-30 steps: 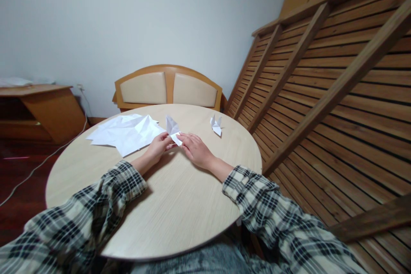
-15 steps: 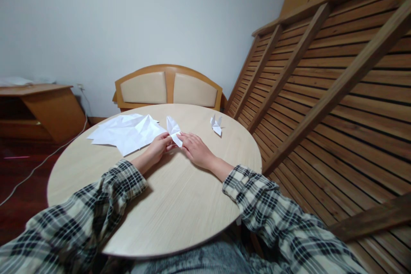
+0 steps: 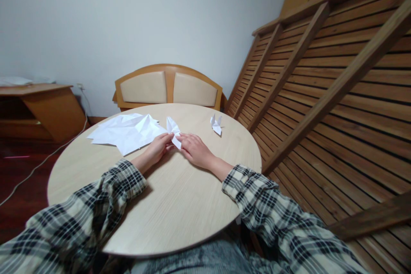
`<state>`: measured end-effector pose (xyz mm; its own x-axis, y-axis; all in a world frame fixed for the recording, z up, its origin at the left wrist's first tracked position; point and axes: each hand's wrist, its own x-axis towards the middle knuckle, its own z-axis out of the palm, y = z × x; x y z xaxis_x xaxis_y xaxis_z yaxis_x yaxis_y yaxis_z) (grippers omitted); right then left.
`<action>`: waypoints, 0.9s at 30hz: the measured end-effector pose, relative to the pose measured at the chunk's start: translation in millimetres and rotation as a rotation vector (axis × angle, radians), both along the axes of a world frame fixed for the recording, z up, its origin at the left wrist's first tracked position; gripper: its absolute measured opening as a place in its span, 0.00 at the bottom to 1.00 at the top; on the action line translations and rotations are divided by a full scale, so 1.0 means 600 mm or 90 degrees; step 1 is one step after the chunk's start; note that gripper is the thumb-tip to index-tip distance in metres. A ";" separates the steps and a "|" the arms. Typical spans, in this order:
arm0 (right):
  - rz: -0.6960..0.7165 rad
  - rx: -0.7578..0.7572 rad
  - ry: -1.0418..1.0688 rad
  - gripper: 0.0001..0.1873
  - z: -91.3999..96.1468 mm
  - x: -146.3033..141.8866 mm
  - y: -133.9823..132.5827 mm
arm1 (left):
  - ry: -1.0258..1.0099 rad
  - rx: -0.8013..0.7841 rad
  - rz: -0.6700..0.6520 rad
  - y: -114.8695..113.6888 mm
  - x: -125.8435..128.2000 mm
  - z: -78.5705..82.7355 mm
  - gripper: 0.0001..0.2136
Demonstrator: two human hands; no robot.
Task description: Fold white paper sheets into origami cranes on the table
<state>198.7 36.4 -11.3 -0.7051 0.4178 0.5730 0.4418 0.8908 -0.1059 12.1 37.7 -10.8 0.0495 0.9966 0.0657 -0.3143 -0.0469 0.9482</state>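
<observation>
A small white folded paper (image 3: 173, 126) with a pointed upper flap stands between my hands, just above the tabletop's middle. My left hand (image 3: 159, 145) pinches its left side, thumb on the near face and the other fingers curled beneath. From the right, my right hand (image 3: 195, 150) presses its fingertips onto the paper's right edge. The fingers cover part of the lower folds. Farther right sits a finished-looking origami crane (image 3: 216, 125), untouched. Left of my left hand lie several creased white paper sheets (image 3: 123, 132), loosely overlapping.
The round pale wooden table (image 3: 180, 209) has its near edge at my lap. Behind it stands a headboard with padded panels (image 3: 143, 87). A slatted wooden frame (image 3: 324, 85) leans along the right. At left are a wooden desk (image 3: 54, 107) and a white cable (image 3: 41, 163).
Both hands have shifted very slightly on the folded paper, the left fingers moving a little up and toward its middle. The crane and the sheets have stayed in place.
</observation>
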 end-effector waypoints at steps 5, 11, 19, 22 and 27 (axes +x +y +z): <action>0.018 -0.024 0.062 0.06 0.009 0.001 -0.006 | 0.169 0.071 0.026 0.003 -0.003 -0.011 0.13; -0.108 -0.070 0.284 0.05 0.004 -0.003 0.004 | 0.287 0.185 0.013 -0.007 0.006 0.002 0.11; -0.079 -0.270 0.374 0.12 -0.031 -0.006 0.045 | 0.375 0.265 0.013 -0.009 0.008 0.003 0.09; -0.054 -0.287 0.341 0.15 -0.032 -0.007 0.049 | 0.385 0.270 0.023 -0.007 0.007 0.000 0.10; -0.043 -0.306 0.373 0.14 -0.029 -0.009 0.048 | 0.355 0.255 0.026 -0.009 0.008 0.003 0.10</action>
